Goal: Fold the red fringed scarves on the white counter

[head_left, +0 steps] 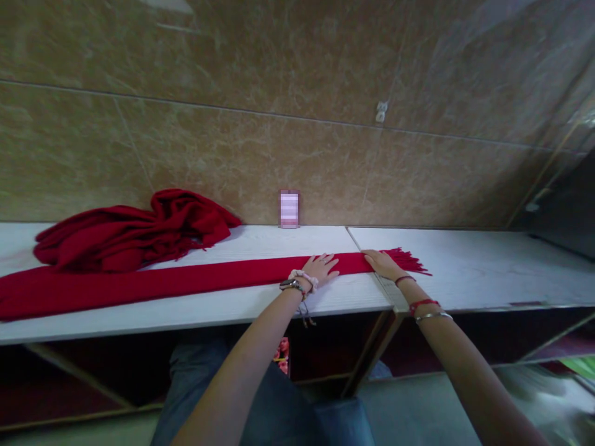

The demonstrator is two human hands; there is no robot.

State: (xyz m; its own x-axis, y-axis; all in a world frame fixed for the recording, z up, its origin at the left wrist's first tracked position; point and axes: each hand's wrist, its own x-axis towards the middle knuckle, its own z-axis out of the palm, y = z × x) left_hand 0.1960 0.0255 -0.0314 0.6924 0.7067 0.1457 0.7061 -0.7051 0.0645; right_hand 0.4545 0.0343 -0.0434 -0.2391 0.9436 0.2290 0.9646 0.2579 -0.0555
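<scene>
A long red scarf (209, 277) lies folded into a narrow strip along the white counter, its fringed end to the right. My left hand (320, 269) rests flat on the strip with fingers spread. Farther right, near the fringe, my right hand (382, 264) lies palm down on the scarf with its fingers stretched to the left. Neither hand grips the cloth. Behind the strip on the left is a crumpled heap of red fabric (139, 232) with some fringe showing; it touches the strip's far edge.
The white counter (474, 266) runs along a brown tiled wall (260, 155), with a seam near my right hand. A phone-like card (289, 209) leans upright against the wall. Open shelves sit below the counter. A dark box-shaped object (569, 204) stands at the far right.
</scene>
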